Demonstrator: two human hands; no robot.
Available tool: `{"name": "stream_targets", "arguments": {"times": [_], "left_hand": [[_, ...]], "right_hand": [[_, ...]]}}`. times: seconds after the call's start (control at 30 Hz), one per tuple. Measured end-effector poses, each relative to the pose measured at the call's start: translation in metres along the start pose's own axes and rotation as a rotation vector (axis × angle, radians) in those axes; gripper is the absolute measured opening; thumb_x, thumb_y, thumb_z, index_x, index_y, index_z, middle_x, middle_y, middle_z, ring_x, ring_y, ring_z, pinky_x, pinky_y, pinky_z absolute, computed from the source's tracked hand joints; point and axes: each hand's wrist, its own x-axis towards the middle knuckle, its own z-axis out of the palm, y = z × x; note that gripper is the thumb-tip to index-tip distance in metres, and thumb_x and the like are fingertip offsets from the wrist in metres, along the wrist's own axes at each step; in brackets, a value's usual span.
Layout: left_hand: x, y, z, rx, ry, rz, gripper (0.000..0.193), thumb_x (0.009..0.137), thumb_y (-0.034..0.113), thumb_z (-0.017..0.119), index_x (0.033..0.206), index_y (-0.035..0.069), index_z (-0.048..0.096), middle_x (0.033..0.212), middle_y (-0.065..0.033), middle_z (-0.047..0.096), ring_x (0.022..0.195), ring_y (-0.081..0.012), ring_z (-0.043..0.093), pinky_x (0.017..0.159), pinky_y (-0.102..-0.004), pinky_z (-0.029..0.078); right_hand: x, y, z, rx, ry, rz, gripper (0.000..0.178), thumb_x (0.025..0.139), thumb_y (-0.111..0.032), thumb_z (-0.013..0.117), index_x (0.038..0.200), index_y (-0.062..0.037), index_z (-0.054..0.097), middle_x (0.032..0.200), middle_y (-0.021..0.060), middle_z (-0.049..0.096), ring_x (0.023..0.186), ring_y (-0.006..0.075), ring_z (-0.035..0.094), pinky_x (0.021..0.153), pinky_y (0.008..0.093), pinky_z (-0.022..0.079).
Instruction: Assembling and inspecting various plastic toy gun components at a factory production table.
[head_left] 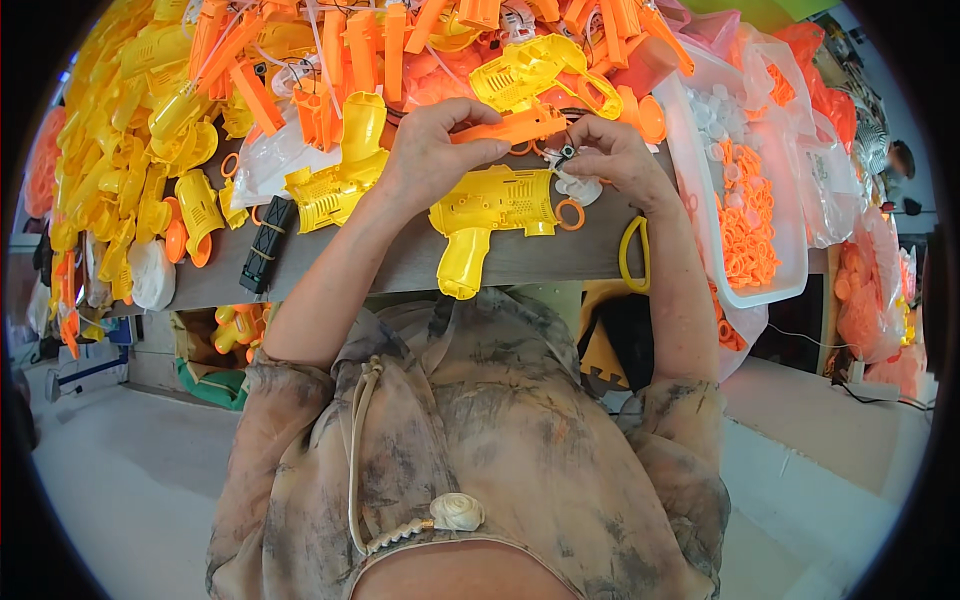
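My left hand (pixel 425 150) is closed around a long orange plastic part (pixel 525 125), held just above the table. At its right end, my right hand (pixel 625 165) pinches a small black piece (pixel 568 151) joined to thin wires. A white round part (pixel 578 188) hangs below those fingers. Under both hands lies a yellow toy gun shell half (pixel 495 205), inner side up, grip toward me. An orange ring (pixel 570 214) rests by its right end. Another yellow shell half (pixel 340 180) is beside my left wrist, and a third yellow shell (pixel 530 75) lies beyond the hands.
Orange parts with wires (pixel 360 50) are heaped at the back. Yellow shells (pixel 150 110) pile up at left. A white tray (pixel 790 292) of orange rings stands at right. A black banded bundle (pixel 268 245) and a yellow loop (pixel 634 255) lie near the table's front edge.
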Motion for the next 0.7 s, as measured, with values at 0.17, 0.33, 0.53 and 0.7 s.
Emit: {"name": "stream_targets", "arguments": {"times": [0.17,0.33,0.53,0.7], "left_hand": [[0.004,0.011,0.002,-0.183,-0.063,-0.120,0.032,0.075,0.013,0.074,0.099,-0.005,0.064,0.084,-0.0091,0.068,0.071,-0.0098,0.062,0.065,-0.0226,0.051],[0.005,0.015,0.002,-0.218,-0.079,-0.143,0.030,0.076,0.013,0.073,0.099,-0.003,0.064,0.082,-0.0082,0.068,0.071,-0.0083,0.062,0.063,-0.0215,0.050],[0.007,0.015,-0.005,-0.259,-0.082,-0.127,0.027,0.076,0.014,0.073,0.097,-0.001,0.065,0.078,-0.0060,0.067,0.067,-0.0078,0.062,0.059,-0.0206,0.048],[0.005,0.023,-0.018,-0.242,-0.139,-0.226,0.025,0.079,0.019,0.071,0.096,0.002,0.066,0.078,-0.0028,0.066,0.063,-0.0075,0.060,0.055,-0.0204,0.045]], "right_hand": [[0.001,-0.004,-0.006,0.028,-0.014,0.009,0.017,0.075,-0.003,0.067,0.081,-0.0062,0.051,0.074,-0.0018,0.057,0.061,0.0032,0.054,0.052,0.0175,0.040],[0.003,0.000,-0.010,0.090,-0.031,-0.012,0.018,0.075,-0.003,0.069,0.087,-0.0043,0.056,0.076,-0.0011,0.060,0.065,0.0031,0.056,0.055,0.0176,0.042],[-0.009,-0.028,-0.012,-0.021,0.038,0.007,0.033,0.072,0.000,0.066,0.104,-0.0018,0.057,0.082,0.0040,0.066,0.070,0.0057,0.059,0.062,0.0194,0.044],[-0.016,-0.033,-0.019,-0.036,0.004,-0.019,0.038,0.070,0.003,0.065,0.107,-0.0014,0.056,0.083,0.0049,0.066,0.078,0.0087,0.061,0.068,0.0202,0.046]]}}
